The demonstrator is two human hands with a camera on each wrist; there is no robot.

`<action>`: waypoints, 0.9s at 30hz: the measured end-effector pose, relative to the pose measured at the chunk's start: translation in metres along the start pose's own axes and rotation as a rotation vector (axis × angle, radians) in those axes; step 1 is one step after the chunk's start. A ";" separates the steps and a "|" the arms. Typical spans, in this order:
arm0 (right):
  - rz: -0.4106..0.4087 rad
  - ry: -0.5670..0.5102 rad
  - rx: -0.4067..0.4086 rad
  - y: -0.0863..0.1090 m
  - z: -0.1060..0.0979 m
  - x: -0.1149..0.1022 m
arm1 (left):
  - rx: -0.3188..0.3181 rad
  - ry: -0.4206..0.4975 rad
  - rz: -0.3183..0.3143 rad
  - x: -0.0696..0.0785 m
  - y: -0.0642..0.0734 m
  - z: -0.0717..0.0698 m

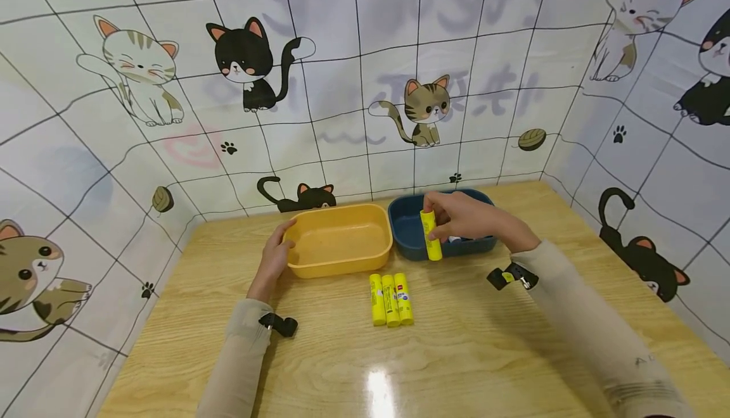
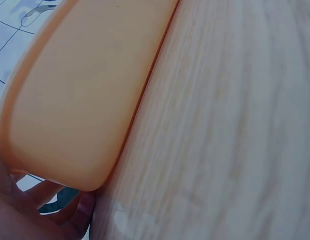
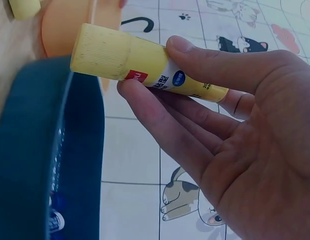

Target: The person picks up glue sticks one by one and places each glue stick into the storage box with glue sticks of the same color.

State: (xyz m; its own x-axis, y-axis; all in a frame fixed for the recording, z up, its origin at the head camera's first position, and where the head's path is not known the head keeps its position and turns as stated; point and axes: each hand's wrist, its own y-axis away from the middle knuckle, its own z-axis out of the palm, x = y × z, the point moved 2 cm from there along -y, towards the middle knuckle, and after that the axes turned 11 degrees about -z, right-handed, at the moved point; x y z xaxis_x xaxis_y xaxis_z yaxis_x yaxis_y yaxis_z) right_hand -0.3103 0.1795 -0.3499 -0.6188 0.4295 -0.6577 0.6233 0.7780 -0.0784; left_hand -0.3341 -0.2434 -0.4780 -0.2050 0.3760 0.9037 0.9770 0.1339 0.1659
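My right hand (image 1: pixel 459 215) pinches a yellow glue stick (image 1: pixel 431 235) between thumb and fingers, over the front part of the dark blue bin (image 1: pixel 407 250). The right wrist view shows the glue stick (image 3: pixel 149 62) lying across the fingers, its red and blue label facing the camera. At the left end of the yellow plastic bin (image 1: pixel 336 269), my left hand (image 1: pixel 274 259) grips the rim, thumb on the inner side. Three more yellow glue sticks (image 1: pixel 390 300) lie side by side on the table in front of the bins.
Both bins stand next to each other at the back of the wooden table (image 1: pixel 319 354), close to the cat-print wall covering (image 1: pixel 342 114). Inside the blue bin, small blue and white items (image 3: pixel 56 220) show partly. A black strap device sits on each wrist.
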 end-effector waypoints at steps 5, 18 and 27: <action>0.019 -0.042 0.015 -0.008 -0.012 0.010 | 0.002 0.013 -0.001 0.000 0.001 0.001; 0.150 -0.093 -0.013 -0.033 -0.039 0.052 | -0.002 0.027 -0.007 0.000 0.000 0.000; 0.277 -0.103 -0.129 -0.046 -0.038 0.080 | 0.003 0.019 -0.006 -0.003 -0.002 0.000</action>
State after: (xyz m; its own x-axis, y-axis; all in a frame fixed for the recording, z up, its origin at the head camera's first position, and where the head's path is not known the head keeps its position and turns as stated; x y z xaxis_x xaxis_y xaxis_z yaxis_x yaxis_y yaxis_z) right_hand -0.4063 0.1956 -0.3701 -0.3781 0.5895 -0.7138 0.6916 0.6924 0.2055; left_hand -0.3356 -0.2443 -0.4809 -0.2098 0.3580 0.9098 0.9755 0.1394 0.1701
